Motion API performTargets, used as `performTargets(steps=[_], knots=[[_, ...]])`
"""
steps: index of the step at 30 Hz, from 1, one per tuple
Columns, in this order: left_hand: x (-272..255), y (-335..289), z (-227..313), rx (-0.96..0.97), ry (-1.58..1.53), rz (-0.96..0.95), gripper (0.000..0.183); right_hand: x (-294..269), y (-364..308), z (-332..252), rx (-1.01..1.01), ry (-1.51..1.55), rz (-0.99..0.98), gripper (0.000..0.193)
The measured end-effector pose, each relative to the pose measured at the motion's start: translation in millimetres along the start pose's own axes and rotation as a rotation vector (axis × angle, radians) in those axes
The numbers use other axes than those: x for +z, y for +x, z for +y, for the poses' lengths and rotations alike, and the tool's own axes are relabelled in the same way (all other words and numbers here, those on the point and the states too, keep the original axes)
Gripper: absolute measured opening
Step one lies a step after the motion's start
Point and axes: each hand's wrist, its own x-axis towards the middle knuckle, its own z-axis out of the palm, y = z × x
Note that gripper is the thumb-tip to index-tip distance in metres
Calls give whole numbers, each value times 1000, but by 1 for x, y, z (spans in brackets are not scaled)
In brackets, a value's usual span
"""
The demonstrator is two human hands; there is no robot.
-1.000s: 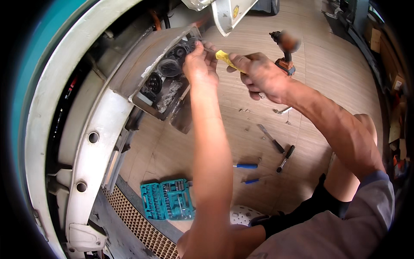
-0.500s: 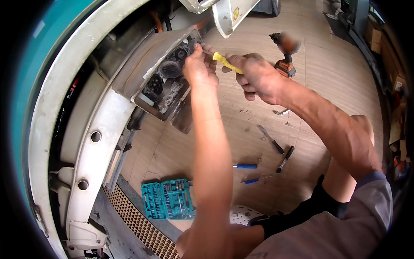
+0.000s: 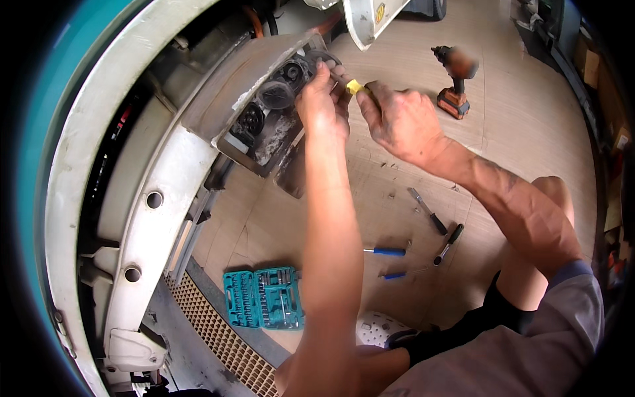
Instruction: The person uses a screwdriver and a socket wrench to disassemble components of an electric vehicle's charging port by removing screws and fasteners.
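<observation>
An open-backed lamp housing with dark round sockets and caps inside is fixed to a white vehicle body frame. At its far right end my left hand is closed, thumb up, against a dark rounded part; what its fingers grip is mostly hidden. Close beside it, my right hand is closed round a narrow yellow piece. Only the yellow tip shows past the fingers, pointing toward the left fingertips; its exact kind cannot be made out.
On the floor stands an orange-and-black cordless power tool. Nearer lie a black-handled screwdriver, a ratchet, two blue-handled screwdrivers and an open teal socket set. A honeycomb grille runs along the lower left.
My right hand has turned over, knuckles now up, covering more of the yellow piece. The left hand stays at the housing's end. The whole view has shifted slightly.
</observation>
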Motion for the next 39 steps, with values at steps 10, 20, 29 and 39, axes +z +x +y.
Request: performTargets(steps=[10,20,29,39], knots=[[8,-5,0,-12,72,-21,21,-19,10,1,159,256,-44,40],[-7,-12,12,162,387,-11,36,-59,10,3,29,255,-183,33],[-37,-77,-2,334,1467,-273,30,-14,-132,119,471,967,-217,33],[-187,-167,-85,-24,1748,-368,19,41,-210,159,898,1003,-202,30]])
